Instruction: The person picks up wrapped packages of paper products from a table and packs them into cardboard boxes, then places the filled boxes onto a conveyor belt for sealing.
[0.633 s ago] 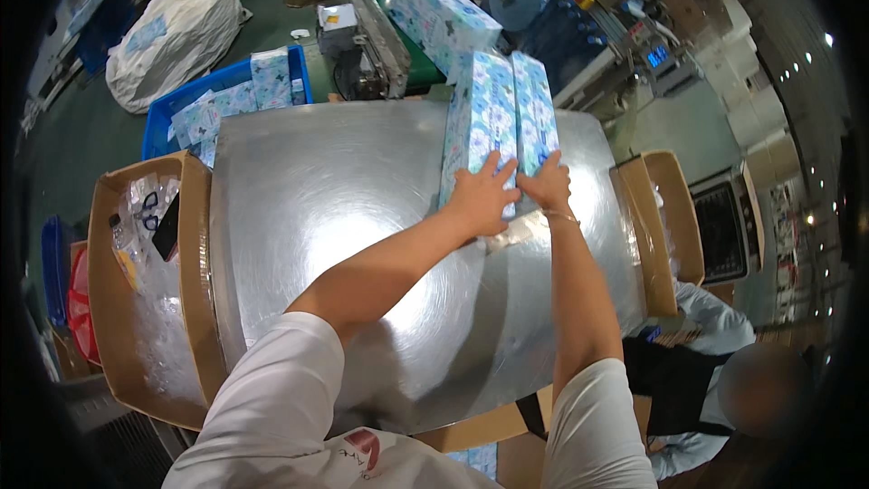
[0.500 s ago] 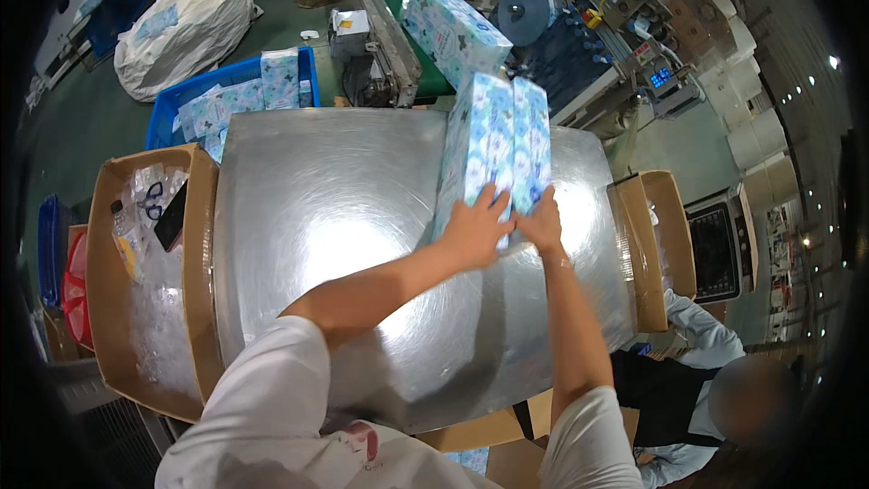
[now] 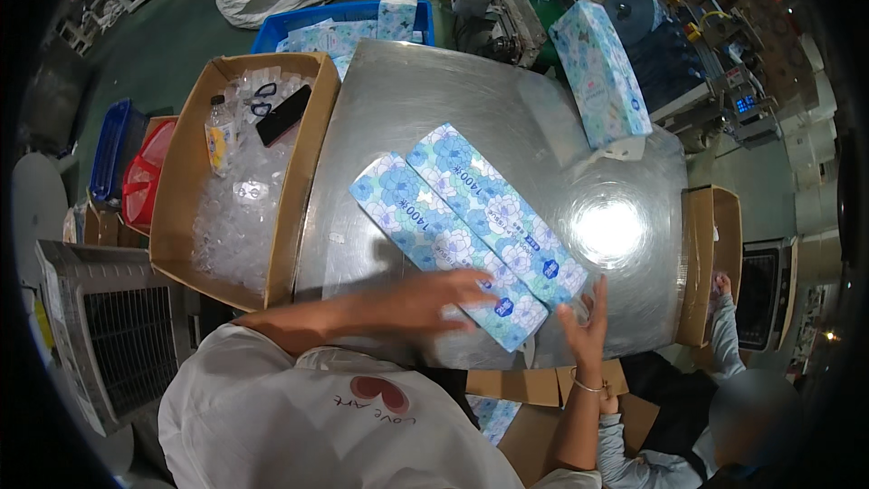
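Two long, boxy packs with a blue and white floral print lie flat, side by side and slanted on the metal table (image 3: 371, 81). Over the right part of the near pack (image 3: 430, 237) is my left hand (image 3: 444, 297), its fingers stretched out and slightly blurred; whether it touches the pack I cannot tell. My right hand (image 3: 587, 326) is at the right end of the far pack (image 3: 496, 208), thumb and fingers apart, gripping nothing. Another floral pack (image 3: 597, 77) stands at the far right, where the conveyor meets the table.
At the left, a cardboard box (image 3: 317, 127) holds clear plastic pieces, a bottle (image 3: 219, 131), scissors (image 3: 262, 100) and a phone (image 3: 284, 116). A blue crate (image 3: 425, 20) of packs stands behind. A co-worker's hand (image 3: 721, 283) is at the right carton (image 3: 697, 263). An open carton (image 3: 525, 442) sits below the table.
The two packs, upright under both hands before, now lie flat nearer to me. My hands have drawn back and moved apart. The whole view has shifted.
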`<state>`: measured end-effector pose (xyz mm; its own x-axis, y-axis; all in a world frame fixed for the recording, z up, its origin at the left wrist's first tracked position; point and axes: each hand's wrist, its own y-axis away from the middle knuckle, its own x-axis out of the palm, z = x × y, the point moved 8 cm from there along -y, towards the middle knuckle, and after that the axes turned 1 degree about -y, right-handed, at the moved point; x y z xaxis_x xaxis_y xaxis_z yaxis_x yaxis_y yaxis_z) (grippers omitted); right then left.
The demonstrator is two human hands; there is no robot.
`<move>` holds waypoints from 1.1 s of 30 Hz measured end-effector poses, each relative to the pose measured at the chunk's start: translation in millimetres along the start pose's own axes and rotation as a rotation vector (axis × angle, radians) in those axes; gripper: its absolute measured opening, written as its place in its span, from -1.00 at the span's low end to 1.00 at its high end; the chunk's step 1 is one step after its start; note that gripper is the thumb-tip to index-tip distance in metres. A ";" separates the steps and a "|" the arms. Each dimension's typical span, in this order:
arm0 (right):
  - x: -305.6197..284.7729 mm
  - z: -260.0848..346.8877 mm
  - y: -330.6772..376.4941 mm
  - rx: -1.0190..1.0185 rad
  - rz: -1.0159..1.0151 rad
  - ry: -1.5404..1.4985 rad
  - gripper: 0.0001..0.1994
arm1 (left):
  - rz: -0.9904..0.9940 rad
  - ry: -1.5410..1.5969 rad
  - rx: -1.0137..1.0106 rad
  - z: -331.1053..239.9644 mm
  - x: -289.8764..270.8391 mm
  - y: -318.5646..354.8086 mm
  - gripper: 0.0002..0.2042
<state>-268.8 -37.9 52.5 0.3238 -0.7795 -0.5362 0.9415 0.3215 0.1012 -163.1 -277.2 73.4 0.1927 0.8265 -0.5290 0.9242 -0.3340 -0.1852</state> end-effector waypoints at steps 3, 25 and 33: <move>-3.6 -27.6 26.5 0.264 -0.085 -0.210 -0.08 | -0.596 0.078 -0.362 69.9 -116.0 18.9 -0.69; 4.5 -69.2 377.7 0.403 -0.925 -1.229 -0.55 | 0.090 0.833 -0.055 -173.0 59.9 -95.7 -0.82; -31.6 -70.2 521.9 0.976 -0.612 0.675 -0.13 | 0.399 -0.361 0.530 -160.8 420.7 -44.2 -0.74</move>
<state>205.8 192.2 63.5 -0.0150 -0.1512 -0.9884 0.6899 -0.7170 0.0992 -69.9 158.1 -7.8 0.2755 0.4281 -0.8607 0.5071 -0.8254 -0.2482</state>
